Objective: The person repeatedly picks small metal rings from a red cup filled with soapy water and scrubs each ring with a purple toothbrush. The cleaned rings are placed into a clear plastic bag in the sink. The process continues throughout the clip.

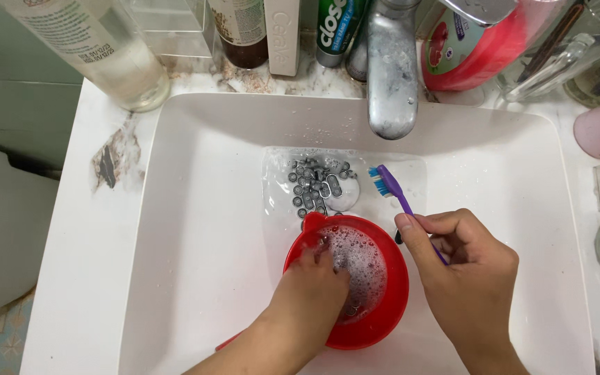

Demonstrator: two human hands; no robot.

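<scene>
White sink [196, 229]; left hand [314, 285] in sudsy red bowl [390, 292].

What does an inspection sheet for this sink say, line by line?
Surface: white sink, wet, on a white counter with chipped patches.
Job's things: red bowl of soapy water in the sink; small metal parts on a clear sheet by the drain; purple toothbrush with blue bristles.
Clutter: bottles, tubes and jars along the back and right edge.
Grippers: left hand dipped in the bowl's suds; right hand gripping the toothbrush, bristles over the sheet.
Cables: nothing seen.
Surroundings: metal tap above the basin, no water running; tiled floor at lower left.
</scene>
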